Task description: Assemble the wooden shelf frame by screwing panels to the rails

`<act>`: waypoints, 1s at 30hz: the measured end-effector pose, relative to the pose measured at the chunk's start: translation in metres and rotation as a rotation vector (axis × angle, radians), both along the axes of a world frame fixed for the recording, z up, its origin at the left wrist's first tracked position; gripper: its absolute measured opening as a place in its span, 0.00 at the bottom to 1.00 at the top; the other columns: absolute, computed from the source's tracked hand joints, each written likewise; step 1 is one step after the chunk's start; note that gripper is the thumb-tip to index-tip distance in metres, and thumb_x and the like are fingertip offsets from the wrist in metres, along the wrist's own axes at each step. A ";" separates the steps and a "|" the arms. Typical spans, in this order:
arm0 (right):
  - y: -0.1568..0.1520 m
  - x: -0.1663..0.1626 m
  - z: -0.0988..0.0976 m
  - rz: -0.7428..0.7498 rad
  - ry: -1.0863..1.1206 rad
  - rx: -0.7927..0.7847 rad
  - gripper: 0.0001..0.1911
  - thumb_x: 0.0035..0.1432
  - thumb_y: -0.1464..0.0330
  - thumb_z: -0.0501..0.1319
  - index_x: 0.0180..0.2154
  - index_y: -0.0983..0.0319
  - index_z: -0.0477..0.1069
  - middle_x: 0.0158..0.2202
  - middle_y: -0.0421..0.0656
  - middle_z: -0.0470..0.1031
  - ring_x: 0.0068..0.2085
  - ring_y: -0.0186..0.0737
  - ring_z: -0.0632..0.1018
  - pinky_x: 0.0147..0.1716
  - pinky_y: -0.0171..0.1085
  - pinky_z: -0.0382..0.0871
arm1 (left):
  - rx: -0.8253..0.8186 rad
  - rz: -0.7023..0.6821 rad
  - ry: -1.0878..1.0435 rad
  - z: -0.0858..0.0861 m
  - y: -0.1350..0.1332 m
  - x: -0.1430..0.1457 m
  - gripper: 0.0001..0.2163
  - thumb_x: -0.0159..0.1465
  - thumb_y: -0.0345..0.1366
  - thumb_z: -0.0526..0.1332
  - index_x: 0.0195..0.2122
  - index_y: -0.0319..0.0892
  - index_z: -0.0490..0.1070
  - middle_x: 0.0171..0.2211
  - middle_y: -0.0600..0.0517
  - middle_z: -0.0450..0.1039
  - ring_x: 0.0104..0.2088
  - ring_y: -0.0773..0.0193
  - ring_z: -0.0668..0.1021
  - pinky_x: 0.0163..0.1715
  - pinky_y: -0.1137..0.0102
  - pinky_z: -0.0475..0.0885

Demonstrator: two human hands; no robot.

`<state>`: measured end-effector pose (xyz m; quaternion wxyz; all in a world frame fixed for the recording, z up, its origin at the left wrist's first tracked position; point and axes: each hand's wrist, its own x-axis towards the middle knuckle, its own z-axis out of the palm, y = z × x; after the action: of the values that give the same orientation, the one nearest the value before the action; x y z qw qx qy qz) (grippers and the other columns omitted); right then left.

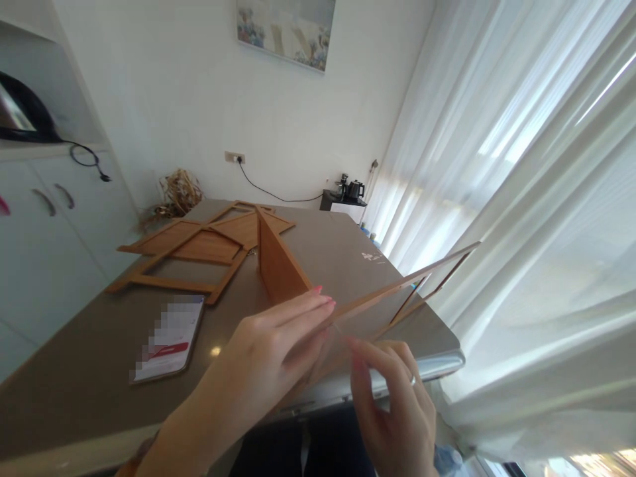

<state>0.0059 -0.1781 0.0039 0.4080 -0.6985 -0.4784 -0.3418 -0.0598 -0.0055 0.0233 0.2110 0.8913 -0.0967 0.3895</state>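
Wooden panel (279, 265) and frame (380, 295) met, clasped by the left hand (275, 338); whether the right hand (395, 391), curled nearby, pinched anything was unclear.

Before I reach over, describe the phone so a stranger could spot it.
Find the brown table, then the person's left hand over its near side. Left of that hand, nearer than the wooden pieces, lies the phone. Its pale screen with a red bar sets it apart from the brown wood.
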 end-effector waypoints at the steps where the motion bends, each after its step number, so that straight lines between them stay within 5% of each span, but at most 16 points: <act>1: 0.000 0.000 -0.001 -0.007 0.003 -0.012 0.15 0.60 0.82 0.57 0.47 0.63 0.69 0.29 0.40 0.69 0.33 0.34 0.70 0.33 0.31 0.70 | -0.002 0.000 -0.010 0.000 0.000 0.000 0.14 0.66 0.34 0.59 0.52 0.41 0.73 0.55 0.52 0.74 0.54 0.66 0.76 0.58 0.77 0.68; 9: -0.005 -0.001 -0.004 -0.038 -0.009 -0.103 0.17 0.61 0.82 0.57 0.50 0.63 0.68 0.32 0.41 0.71 0.36 0.34 0.71 0.37 0.32 0.69 | -0.006 -0.017 -0.041 0.002 0.000 0.001 0.13 0.67 0.33 0.59 0.51 0.39 0.74 0.54 0.51 0.74 0.54 0.68 0.76 0.59 0.79 0.66; 18: -0.013 -0.004 0.021 -0.068 -0.236 -0.414 0.20 0.64 0.80 0.56 0.57 0.68 0.66 0.37 0.45 0.74 0.40 0.40 0.69 0.45 0.39 0.65 | -0.033 -0.026 -0.025 0.002 0.000 0.001 0.13 0.68 0.34 0.58 0.50 0.38 0.75 0.53 0.51 0.75 0.54 0.68 0.76 0.58 0.78 0.67; 25: 0.000 -0.005 0.013 -0.082 0.058 -0.206 0.12 0.66 0.76 0.55 0.49 0.61 0.68 0.40 0.40 0.75 0.38 0.33 0.74 0.40 0.31 0.68 | -0.065 -0.049 -0.021 0.002 0.001 0.000 0.13 0.68 0.34 0.57 0.50 0.37 0.75 0.53 0.51 0.75 0.55 0.68 0.76 0.59 0.79 0.66; 30: 0.016 0.002 0.006 -0.120 0.046 -0.133 0.10 0.66 0.75 0.55 0.46 0.59 0.68 0.39 0.39 0.76 0.38 0.33 0.76 0.40 0.32 0.69 | -0.089 -0.061 0.021 0.001 0.012 0.010 0.13 0.67 0.34 0.59 0.51 0.38 0.76 0.53 0.51 0.75 0.55 0.66 0.76 0.59 0.76 0.68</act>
<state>0.0082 -0.1621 0.0101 0.3502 -0.7591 -0.4479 -0.3170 -0.0502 0.0061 0.0245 0.2633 0.8817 -0.1041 0.3774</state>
